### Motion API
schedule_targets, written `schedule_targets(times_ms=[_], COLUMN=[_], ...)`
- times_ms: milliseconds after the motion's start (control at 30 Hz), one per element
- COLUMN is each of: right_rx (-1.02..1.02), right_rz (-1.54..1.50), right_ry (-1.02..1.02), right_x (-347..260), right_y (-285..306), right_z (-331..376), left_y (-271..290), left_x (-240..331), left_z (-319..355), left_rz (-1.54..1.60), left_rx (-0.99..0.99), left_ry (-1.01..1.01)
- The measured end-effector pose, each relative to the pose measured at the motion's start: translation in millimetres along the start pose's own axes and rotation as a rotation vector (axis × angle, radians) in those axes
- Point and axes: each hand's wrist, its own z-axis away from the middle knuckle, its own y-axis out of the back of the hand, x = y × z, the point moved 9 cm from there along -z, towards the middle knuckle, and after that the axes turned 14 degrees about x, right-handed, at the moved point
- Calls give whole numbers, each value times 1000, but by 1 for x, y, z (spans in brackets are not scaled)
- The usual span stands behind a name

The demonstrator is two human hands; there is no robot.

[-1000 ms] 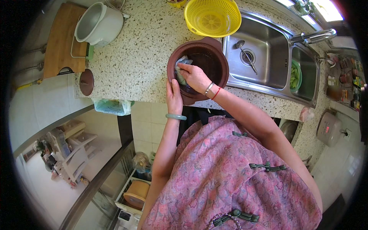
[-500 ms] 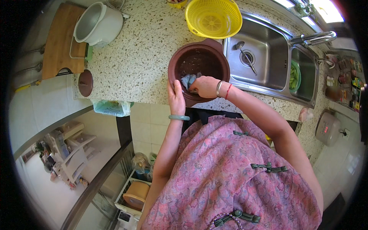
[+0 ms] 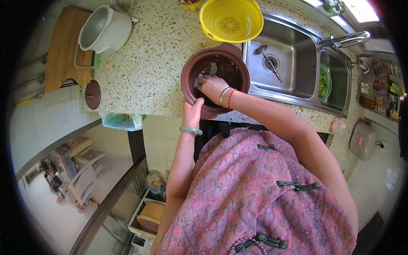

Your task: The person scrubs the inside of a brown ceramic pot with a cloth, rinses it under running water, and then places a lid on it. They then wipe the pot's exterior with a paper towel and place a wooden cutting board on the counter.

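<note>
A round brown clay pot (image 3: 187,83) with stubby handles stands on the speckled counter, tipped a little toward me. Its inside looks wet, with shiny spots. My right hand (image 3: 213,88) is down inside it, fingers closed on a grey-blue cloth (image 3: 197,80) pressed to the left inner wall; part of the cloth is hidden under the fingers. At the pot's near-left rim, my left hand (image 3: 194,113) grips the edge, its thumb on the rim and its other fingers mostly out of sight. Beyond the pot sits a yellow colander (image 3: 231,21).
Right of the pot is a steel double sink (image 3: 293,46) with a ladle (image 3: 270,63) and green vegetables (image 3: 324,83) in a green basket. Leftward are a white cooker pot (image 3: 108,32), a cutting board (image 3: 63,51), a brown lid (image 3: 92,94) and a lined bin (image 3: 123,121).
My right hand has moved the cloth leftward and away from me along the pot's inner wall. My left hand has slipped slightly lower on the rim. The whole view has shifted slightly.
</note>
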Motion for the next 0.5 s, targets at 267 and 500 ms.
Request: schedule_targets(times_ms=[267,500], right_rx=[76,90], right_rz=[71,251], right_ry=[-76,-84], right_x=[19,45], right_y=[17,25], right_z=[-13,-2], left_y=[11,7], left_x=[1,12], left_z=[-6,2], left_rz=[62,92], left_rx=[129,182], left_ry=[-125,-177])
